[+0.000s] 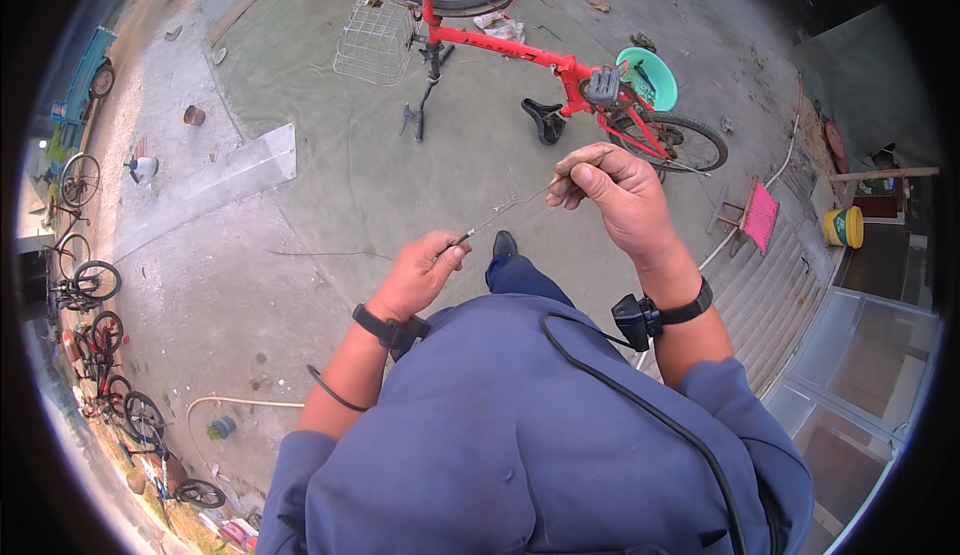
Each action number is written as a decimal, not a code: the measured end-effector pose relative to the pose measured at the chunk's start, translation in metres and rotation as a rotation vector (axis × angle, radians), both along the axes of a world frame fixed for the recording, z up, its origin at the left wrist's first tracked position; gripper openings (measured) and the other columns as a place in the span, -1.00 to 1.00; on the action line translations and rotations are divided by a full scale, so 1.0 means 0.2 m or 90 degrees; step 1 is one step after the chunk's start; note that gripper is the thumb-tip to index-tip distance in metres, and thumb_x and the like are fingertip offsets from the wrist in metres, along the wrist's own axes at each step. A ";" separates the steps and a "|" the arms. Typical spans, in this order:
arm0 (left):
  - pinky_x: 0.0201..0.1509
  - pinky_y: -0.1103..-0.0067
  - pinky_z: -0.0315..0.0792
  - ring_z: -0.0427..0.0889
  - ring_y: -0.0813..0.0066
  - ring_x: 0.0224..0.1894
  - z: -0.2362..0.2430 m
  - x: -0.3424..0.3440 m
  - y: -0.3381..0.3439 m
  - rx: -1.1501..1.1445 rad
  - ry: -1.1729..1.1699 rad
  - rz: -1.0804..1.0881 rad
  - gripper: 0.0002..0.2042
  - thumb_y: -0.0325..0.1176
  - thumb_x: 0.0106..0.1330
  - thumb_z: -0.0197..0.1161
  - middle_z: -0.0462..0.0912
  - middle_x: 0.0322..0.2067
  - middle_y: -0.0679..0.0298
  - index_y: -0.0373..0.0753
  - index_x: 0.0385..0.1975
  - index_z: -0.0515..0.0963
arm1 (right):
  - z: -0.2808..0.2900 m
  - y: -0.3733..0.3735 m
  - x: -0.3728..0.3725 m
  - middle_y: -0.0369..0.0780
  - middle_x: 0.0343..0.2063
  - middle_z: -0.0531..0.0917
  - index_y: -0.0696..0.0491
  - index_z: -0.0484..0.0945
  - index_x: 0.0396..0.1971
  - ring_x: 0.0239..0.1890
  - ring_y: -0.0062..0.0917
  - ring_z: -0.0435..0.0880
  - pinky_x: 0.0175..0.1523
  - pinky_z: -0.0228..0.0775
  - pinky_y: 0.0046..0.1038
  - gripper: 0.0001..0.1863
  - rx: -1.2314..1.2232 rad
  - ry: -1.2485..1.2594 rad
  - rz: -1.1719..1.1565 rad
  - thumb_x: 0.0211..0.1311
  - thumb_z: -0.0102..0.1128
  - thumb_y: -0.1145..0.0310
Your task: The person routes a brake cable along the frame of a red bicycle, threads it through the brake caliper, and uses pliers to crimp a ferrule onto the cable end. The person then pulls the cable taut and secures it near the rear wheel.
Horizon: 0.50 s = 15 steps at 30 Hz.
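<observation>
A thin cable (498,212) stretches between my hands. My left hand (430,265) grips its dark sleeved part, from which a long thin tail runs off leftward. My right hand (615,195) pinches the bare wire end, higher up and to the right; a small frayed or looped bit shows midway, too small to tell. Beyond my hands, a red bicycle (500,42) stands tipped over, apparently resting on its handlebar and black saddle (545,115), with a wire basket (370,40) beside it.
A turquoise basin (660,80) sits behind the rear wheel. At right are steps (750,305), a pink stool (760,215), a yellow bucket (843,225) and glazed frames (865,365). Several bicycles (97,285) and a blue cart (85,85) line the left. A hose (240,403) lies at lower left.
</observation>
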<state>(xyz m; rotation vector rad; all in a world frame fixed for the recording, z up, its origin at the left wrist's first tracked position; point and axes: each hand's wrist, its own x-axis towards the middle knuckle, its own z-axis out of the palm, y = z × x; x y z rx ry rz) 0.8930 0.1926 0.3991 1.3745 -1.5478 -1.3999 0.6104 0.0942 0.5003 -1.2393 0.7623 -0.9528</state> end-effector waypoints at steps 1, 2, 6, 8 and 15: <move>-0.16 0.57 0.50 0.61 0.57 -0.31 0.01 -0.01 -0.05 0.011 0.000 0.016 -0.82 -0.34 0.55 0.17 0.64 -0.38 0.32 -0.31 -0.11 0.63 | -0.02 -0.07 -0.03 -0.19 -0.30 0.76 0.14 0.64 -0.07 -0.24 -0.50 0.78 -0.19 0.54 -0.53 -0.78 0.007 0.006 -0.010 0.56 0.12 0.30; -0.19 0.59 0.49 0.58 0.60 -0.34 0.02 -0.02 -0.10 0.016 -0.002 0.039 -0.82 -0.33 0.55 0.18 0.61 -0.40 0.33 -0.31 -0.11 0.63 | -0.05 -0.14 -0.06 -0.19 -0.29 0.77 0.14 0.64 -0.07 -0.24 -0.50 0.78 -0.19 0.54 -0.53 -0.77 0.023 -0.002 -0.012 0.56 0.11 0.30; -0.30 0.63 0.43 0.50 0.66 -0.42 0.04 -0.02 -0.28 0.032 -0.001 0.105 -0.80 -0.30 0.56 0.18 0.55 -0.47 0.38 -0.30 -0.10 0.63 | -0.15 -0.32 -0.13 -0.19 -0.24 0.76 0.12 0.64 -0.05 -0.22 -0.50 0.79 -0.19 0.55 -0.53 -0.77 0.115 -0.050 -0.037 0.57 0.11 0.29; -0.28 0.61 0.44 0.51 0.61 -0.40 0.05 -0.01 -0.37 0.020 -0.019 0.113 -0.80 -0.30 0.55 0.20 0.57 -0.44 0.35 -0.30 -0.10 0.63 | -0.19 -0.38 -0.13 -0.19 -0.21 0.76 0.12 0.63 -0.04 -0.21 -0.49 0.79 -0.19 0.56 -0.53 -0.77 0.157 -0.072 -0.052 0.57 0.10 0.29; -0.17 0.52 0.49 0.60 0.43 -0.30 0.04 0.10 -0.63 -0.033 -0.048 0.090 -0.82 -0.33 0.50 0.25 0.64 -0.33 0.23 -0.30 -0.10 0.64 | -0.20 -0.57 -0.07 -0.17 -0.16 0.76 0.11 0.62 -0.04 -0.18 -0.46 0.80 -0.17 0.58 -0.53 -0.78 0.163 -0.062 -0.093 0.58 0.08 0.30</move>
